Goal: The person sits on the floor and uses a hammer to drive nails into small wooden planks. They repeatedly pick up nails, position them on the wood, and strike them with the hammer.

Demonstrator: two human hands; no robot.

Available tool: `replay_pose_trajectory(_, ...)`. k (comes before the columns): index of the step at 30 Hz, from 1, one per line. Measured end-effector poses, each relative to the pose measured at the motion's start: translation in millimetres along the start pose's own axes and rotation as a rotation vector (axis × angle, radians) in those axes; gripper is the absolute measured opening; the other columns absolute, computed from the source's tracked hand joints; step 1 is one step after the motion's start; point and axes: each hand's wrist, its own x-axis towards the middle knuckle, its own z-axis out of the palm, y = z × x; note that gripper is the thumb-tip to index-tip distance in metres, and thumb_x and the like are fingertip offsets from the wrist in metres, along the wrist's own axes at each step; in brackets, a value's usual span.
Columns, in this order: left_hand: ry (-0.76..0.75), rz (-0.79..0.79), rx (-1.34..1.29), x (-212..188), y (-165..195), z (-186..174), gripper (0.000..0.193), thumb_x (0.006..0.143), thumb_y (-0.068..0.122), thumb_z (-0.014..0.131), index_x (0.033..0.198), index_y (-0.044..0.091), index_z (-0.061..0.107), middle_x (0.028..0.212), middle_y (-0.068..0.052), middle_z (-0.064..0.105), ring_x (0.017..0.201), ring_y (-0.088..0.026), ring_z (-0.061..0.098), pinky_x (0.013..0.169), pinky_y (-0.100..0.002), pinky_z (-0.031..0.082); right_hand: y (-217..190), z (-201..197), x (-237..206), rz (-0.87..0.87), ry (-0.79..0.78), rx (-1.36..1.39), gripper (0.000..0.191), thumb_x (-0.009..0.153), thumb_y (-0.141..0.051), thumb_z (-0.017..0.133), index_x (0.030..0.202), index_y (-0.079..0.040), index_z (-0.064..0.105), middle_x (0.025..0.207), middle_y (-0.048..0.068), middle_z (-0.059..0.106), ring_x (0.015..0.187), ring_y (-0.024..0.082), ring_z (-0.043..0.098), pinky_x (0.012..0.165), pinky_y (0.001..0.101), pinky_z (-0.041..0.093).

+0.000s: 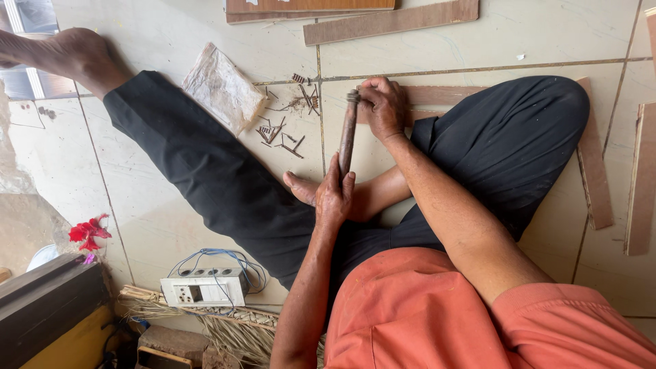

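- My left hand (333, 195) is wrapped shut around the lower end of the hammer (348, 133), fingers curled tight on the rusty handle, head end pointing away from me.
- My right hand (384, 108) sits right at the hammer's head, fingertips pinched together on something small against the wooden strip (437, 94); too small for me to tell what it is.
- The strip lies flat on the tiled floor (478, 41), running under my right knee; the hammer crosses its near end.
- Loose rusty nails (287, 123) are scattered just beside the head, next to a clear plastic bag (222, 87).
- Risk, as I judge it: my pinching fingers are touching the striking end, so a slightly off blow would land on them.
- The strip is held only by my leg; it could skid on smooth tile.
- My bare foot (301, 188) is tucked near those nails, so any shuffle could find a point.
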Motion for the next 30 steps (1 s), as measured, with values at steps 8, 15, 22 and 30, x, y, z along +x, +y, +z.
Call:
replay_pose_trajectory(8, 0.003, 0.039, -0.035, -4, 3, -8, 0.061, 0.102, 0.028, 0.063, 0.155, 0.003, 0.043, 0.117, -0.028, 0.072, 0.109, -0.040, 0.071, 0.093, -0.043, 0.054, 0, 0, 0, 0.004, -0.020, -0.048, 0.013, 0.083, -0.009, 0.083, 0.090, -0.019, 0.077, 0.113, -0.007, 0.068, 0.104, 0.020, 0.058, 0.096, 0.0384, 0.044)
replay_pose_trajectory(15, 0.048, 0.101, -0.112, 1, -6, -2, 0.057, 0.105, 0.025, 0.062, 0.154, -0.001, 0.043, 0.123, -0.028, 0.070, 0.114, -0.035, 0.071, 0.097, -0.040, 0.055, 1, -9, -1, -0.010, -0.047, 0.000, 0.025, 0.082, -0.007, 0.082, 0.104, -0.015, 0.075, 0.120, 0.001, 0.065, 0.113, 0.026, 0.058, 0.101, 0.0408, 0.045)
replay_pose_trajectory(22, 0.062, 0.109, -0.131, 0, -15, -4, 0.056, 0.106, 0.024, 0.062, 0.153, -0.001, 0.044, 0.123, -0.026, 0.071, 0.116, -0.034, 0.071, 0.100, -0.039, 0.054, 5, -22, 10, 0.030, -0.064, 0.096, 0.043, 0.085, 0.012, 0.064, 0.122, -0.009, 0.068, 0.131, 0.008, 0.061, 0.126, 0.030, 0.055, 0.111, 0.0410, 0.045)
replay_pose_trajectory(30, 0.069, 0.201, -0.095, 4, -7, 0, 0.057, 0.106, 0.025, 0.062, 0.154, 0.001, 0.042, 0.122, -0.027, 0.070, 0.112, -0.035, 0.072, 0.096, -0.040, 0.056, 7, -20, 9, 0.026, -0.040, 0.088, 0.046, 0.087, 0.010, 0.064, 0.129, -0.009, 0.065, 0.132, 0.008, 0.061, 0.127, 0.030, 0.056, 0.112, 0.0422, 0.044)
